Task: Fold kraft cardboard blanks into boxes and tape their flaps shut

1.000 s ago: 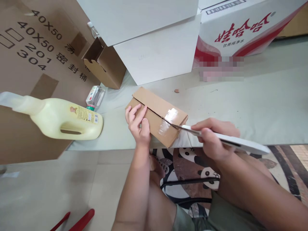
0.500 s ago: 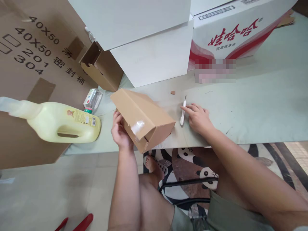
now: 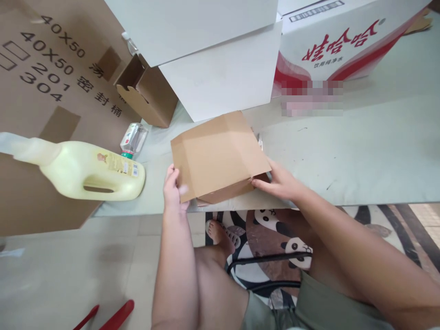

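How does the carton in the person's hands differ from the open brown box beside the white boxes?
The left hand and right hand are on the carton; neither touches the brown box. The carton shows a broad panel; the brown box shows its open end. The carton is near the front edge of the table; the brown box sits farther back. Both are brown cardboard.
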{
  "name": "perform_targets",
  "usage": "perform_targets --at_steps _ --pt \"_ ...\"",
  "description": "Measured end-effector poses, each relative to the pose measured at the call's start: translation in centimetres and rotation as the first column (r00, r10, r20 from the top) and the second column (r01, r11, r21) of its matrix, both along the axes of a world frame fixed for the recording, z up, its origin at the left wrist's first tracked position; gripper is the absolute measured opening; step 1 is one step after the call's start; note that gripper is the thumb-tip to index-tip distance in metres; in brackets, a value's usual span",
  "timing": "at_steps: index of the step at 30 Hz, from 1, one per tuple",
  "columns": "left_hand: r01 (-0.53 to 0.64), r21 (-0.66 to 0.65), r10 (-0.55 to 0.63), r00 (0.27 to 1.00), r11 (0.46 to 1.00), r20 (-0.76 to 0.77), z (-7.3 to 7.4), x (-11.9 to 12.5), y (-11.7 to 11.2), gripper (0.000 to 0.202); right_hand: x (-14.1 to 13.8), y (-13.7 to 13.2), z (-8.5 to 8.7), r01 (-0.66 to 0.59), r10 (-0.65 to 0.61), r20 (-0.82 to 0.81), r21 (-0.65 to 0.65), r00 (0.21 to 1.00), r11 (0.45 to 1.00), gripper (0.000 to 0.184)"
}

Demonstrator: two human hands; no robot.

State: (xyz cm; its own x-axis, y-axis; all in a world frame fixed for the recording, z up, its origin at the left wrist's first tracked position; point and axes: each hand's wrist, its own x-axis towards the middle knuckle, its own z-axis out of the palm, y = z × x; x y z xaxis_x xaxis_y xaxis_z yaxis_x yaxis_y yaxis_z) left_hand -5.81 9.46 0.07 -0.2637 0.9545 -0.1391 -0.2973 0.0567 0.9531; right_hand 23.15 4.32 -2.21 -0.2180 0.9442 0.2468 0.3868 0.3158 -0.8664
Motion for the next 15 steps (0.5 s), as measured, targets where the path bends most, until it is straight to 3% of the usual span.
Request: perform_targets --at_steps 3,6,8,11,15 --pt "0.082 -0.024 -0.079 0.991 0.996 0.106 0.1 -0.1 -0.4 0.040 -0.1 0.1 0.0 0.063 -0.069 -0.084 -0.078 0.994 0.995 0.053" --pt "0.153 -0.091 -0.147 0.987 0.984 0.071 0.0 0.1 -0.7 0.047 0.0 0.2 0.0 0.214 -0.219 -0.097 -0.060 0.971 0.975 0.043" --pt "0.144 -0.057 -0.144 0.990 0.988 0.005 -0.2 0.5 -0.7 0.050 -0.1 0.2 0.0 0.293 -0.297 -0.115 -0.053 0.948 0.955 0.036" --pt "0.117 0.001 -0.117 0.989 0.993 -0.096 -0.6 0.8 -0.4 0.046 -0.2 0.1 0.0 0.314 -0.328 -0.218 -0.097 0.919 0.944 0.026" --pt "0.018 -0.042 -0.022 0.994 0.999 -0.106 -1.2 0.3 0.4 0.038 -0.3 0.0 -0.2 0.311 -0.375 -0.389 -0.217 0.842 0.925 0.033"
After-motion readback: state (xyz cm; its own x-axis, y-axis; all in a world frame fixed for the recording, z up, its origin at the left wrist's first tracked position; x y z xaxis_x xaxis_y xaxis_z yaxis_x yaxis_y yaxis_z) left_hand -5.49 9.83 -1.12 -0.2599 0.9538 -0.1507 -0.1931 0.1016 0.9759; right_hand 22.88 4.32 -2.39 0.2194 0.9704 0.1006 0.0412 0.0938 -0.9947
